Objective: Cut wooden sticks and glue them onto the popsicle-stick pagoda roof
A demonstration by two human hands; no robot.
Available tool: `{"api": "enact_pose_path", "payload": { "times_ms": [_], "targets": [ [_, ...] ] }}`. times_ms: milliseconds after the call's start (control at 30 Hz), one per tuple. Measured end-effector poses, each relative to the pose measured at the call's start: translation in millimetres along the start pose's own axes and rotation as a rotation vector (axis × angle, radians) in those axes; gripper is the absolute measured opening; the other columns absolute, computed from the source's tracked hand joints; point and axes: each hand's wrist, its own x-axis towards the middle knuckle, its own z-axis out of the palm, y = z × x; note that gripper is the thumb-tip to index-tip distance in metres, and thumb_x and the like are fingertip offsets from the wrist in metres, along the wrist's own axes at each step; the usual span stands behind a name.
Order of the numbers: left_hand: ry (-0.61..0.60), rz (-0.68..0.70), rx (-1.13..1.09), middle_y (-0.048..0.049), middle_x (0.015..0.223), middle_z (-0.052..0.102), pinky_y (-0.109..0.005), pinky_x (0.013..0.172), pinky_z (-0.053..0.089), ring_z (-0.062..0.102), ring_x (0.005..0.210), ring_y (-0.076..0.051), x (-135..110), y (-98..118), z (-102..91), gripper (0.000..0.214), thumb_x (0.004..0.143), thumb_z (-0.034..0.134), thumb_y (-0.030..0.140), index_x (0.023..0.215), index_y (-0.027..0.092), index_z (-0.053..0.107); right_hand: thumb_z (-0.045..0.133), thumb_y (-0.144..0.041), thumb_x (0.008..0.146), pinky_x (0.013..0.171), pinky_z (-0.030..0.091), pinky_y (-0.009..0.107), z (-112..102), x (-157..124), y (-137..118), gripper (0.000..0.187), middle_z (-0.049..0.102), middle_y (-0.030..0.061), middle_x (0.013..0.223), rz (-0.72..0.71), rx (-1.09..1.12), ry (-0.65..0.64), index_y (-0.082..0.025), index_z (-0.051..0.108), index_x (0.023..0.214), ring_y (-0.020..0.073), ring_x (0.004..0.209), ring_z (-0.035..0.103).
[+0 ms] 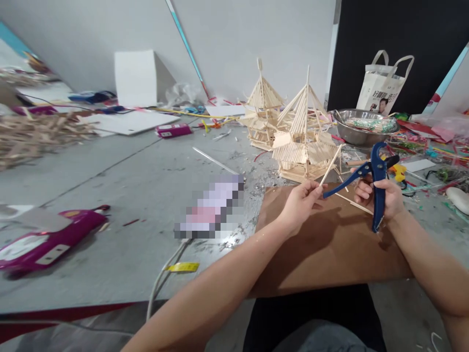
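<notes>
Over a brown board point(311, 261), my left hand point(301, 204) pinches a thin wooden stick point(332, 164) that slants up to the right. My right hand point(391, 199) is wrapped round one handle of a blue hand cutter point(379, 168). The cutter's handles are spread, and the tip of its other handle reaches close to my left fingers. Loose wooden sticks point(354, 203) lie on the board between the hands. Just behind stands a pavilion model point(307, 151) made of sticks, with a pointed roof. A second stick pavilion point(262, 98) stands behind it to the left.
Left of the board lies a pixelated flat device point(210, 208) with a white cable. Purple power strips point(73, 234) lie farther left, near a pile of sticks point(40, 134). A metal bowl point(361, 137) and a white bag point(381, 88) stand at the back right amid scattered scraps.
</notes>
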Motion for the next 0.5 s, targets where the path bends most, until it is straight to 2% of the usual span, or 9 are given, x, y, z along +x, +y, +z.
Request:
{"api": "enact_pose_path", "payload": {
  "times_ms": [100, 167, 300, 400, 500],
  "targets": [
    [-0.029, -0.043, -0.062, 0.0017, 0.064, 0.059, -0.020, 0.046, 0.046, 0.058, 0.049, -0.009, -2, -6, 5.0, 0.028, 0.072, 0.059, 0.042, 0.077, 0.016, 0.049, 0.051, -0.022, 0.058, 0.059, 0.048, 0.030, 4, 1, 7, 0.013, 0.038, -0.0048, 0.054, -0.021, 0.050, 0.019, -0.022, 0.054, 0.071, 0.0103, 0.050, 0.040],
    [-0.012, -0.008, -0.091, 0.0045, 0.058, 0.055, -0.019, 0.041, 0.043, 0.052, 0.040, -0.007, -2, -9, 6.9, 0.026, 0.074, 0.057, 0.041, 0.077, 0.017, 0.046, 0.051, -0.022, 0.058, 0.062, 0.049, 0.031, 4, 2, 10, 0.017, 0.044, -0.0043, 0.057, -0.033, 0.055, 0.039, -0.023, 0.056, 0.075, 0.0111, 0.053, 0.044],
    [0.031, 0.086, -0.085, 0.0067, 0.049, 0.049, -0.016, 0.034, 0.031, 0.041, 0.033, -0.004, 0, -12, 7.0, 0.025, 0.077, 0.052, 0.041, 0.074, 0.018, 0.045, 0.050, -0.022, 0.056, 0.069, 0.049, 0.036, 5, 3, 14, 0.027, 0.061, -0.0004, 0.079, -0.078, -0.015, 0.066, -0.026, 0.058, 0.082, 0.0172, 0.077, 0.056],
    [0.044, 0.108, -0.063, 0.0059, 0.050, 0.051, -0.016, 0.033, 0.026, 0.037, 0.032, -0.003, 0, -14, 7.5, 0.025, 0.077, 0.052, 0.042, 0.072, 0.018, 0.045, 0.048, -0.028, 0.054, 0.073, 0.048, 0.040, 10, 2, 14, 0.032, 0.063, 0.0005, 0.095, -0.093, -0.065, -0.011, -0.028, 0.057, 0.085, 0.0217, 0.093, 0.056],
    [0.019, 0.095, -0.038, 0.0028, 0.060, 0.058, -0.017, 0.033, 0.026, 0.038, 0.032, -0.003, 0, -17, 10.2, 0.025, 0.077, 0.052, 0.040, 0.072, 0.017, 0.044, 0.047, -0.032, 0.054, 0.076, 0.047, 0.043, 16, 0, 13, 0.037, 0.061, 0.0009, 0.104, -0.091, -0.094, -0.076, -0.029, 0.056, 0.089, 0.0238, 0.098, 0.055]
  ]
}}
